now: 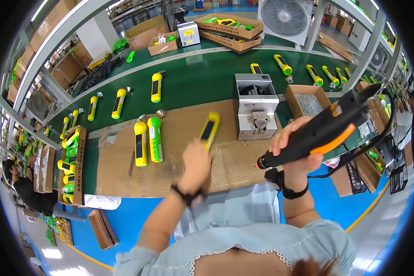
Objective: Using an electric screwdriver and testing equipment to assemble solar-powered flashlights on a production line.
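My left hand (196, 162), a little blurred, is closed around a yellow flashlight (210, 128) with a dark panel on its side, just above the brown cardboard sheet (179, 138). In my right hand (301, 166) is a black electric screwdriver (308, 131) with an orange lever, its tip pointing left and its cord trailing to the right. Left of my left hand, a yellow flashlight (141, 145) and a green-and-yellow flashlight (155, 140) lie side by side on the cardboard. Beyond the screwdriver tip stands a grey metal screw feeder (255, 103).
An open carton of small screws (309, 104) sits right of the feeder. Along the green conveyor belt (188, 69) lie several yellow flashlights (119, 104) and small silver cups (129, 89). A carton of flashlights (80, 170) is at the left edge; a person (25, 191) stands farther left.
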Motion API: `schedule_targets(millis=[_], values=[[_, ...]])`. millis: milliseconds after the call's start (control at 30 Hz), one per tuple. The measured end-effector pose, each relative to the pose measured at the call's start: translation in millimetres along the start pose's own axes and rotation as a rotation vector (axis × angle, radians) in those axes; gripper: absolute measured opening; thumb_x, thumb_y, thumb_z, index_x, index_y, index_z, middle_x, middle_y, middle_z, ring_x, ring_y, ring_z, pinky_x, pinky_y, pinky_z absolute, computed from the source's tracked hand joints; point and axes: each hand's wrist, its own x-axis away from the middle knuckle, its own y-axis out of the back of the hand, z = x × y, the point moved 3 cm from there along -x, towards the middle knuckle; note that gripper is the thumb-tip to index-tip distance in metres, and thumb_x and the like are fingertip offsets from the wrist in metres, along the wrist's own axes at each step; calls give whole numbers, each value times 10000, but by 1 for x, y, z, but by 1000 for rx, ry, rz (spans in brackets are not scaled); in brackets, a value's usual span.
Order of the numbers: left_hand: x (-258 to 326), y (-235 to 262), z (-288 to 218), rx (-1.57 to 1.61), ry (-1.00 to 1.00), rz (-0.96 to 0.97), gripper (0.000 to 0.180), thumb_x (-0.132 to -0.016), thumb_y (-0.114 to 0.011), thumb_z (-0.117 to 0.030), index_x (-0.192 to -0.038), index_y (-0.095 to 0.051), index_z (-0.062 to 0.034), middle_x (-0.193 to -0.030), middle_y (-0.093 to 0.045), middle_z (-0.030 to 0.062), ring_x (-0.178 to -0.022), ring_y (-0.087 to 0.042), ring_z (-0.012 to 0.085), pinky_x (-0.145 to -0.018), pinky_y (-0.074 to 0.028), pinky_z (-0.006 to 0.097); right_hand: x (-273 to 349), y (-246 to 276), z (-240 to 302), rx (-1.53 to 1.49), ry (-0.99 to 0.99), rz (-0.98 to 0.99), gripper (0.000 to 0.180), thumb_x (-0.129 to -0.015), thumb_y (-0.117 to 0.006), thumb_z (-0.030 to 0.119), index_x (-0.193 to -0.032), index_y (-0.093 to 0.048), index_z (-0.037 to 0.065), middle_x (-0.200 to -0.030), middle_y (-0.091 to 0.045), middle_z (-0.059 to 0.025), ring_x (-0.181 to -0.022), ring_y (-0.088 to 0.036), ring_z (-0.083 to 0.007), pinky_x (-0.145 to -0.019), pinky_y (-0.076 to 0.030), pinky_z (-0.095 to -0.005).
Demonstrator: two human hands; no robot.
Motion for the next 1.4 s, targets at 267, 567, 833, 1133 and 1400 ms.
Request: schedule_targets(millis=[267,567,833,1133,1400], values=[[-144,7,0,-2,249,-129,551,-785,-643,-418,-1085,-497,21,-1061,-568,233,-971,-591,369,-787,-490,475,10,30,-38,261,-45,-124,633,-672,-782,451,-1001,-485,-2,-738,-568,-82,-624,-574,-158,-552,-471,-269],[-4,18,155,-153,366,-219,429,-797,-626,-309,-1163,-541,-103,-982,-538,248,-849,-595,401,-707,-498,445,-40,68,-33,232,383,-238,497,-791,-699,382,-984,-497,-29,-740,-553,-93,-608,-561,-172,-550,-473,-285],[74,40,12,461,-100,232,851,-623,-808,-292,-1308,-400,3,-1020,-561,234,-897,-579,371,-779,-476,403,-63,72,-59,496,379,-162,369,-857,-634,307,-944,-496,-24,-719,-586,-122,-599,-576,-187,-551,-473,-280],[53,1,-45,261,-422,-202,320,-671,-737,-292,-819,-615,-36,-864,-530,123,-830,-516,305,-733,-408,410,-40,53,-57,453,-17,-39,447,-851,-585,434,-906,-498,-1,-678,-562,-111,-550,-565,-182,-506,-471,-287],[15,-33,-47,100,-366,-241,146,-787,-599,-207,-725,-614,-75,-732,-554,81,-738,-548,265,-670,-430,389,25,26,-41,425,-31,-83,806,-700,-634,651,-1076,-458,-40,-666,-529,-105,-542,-553,-203,-524,-483,-318]])
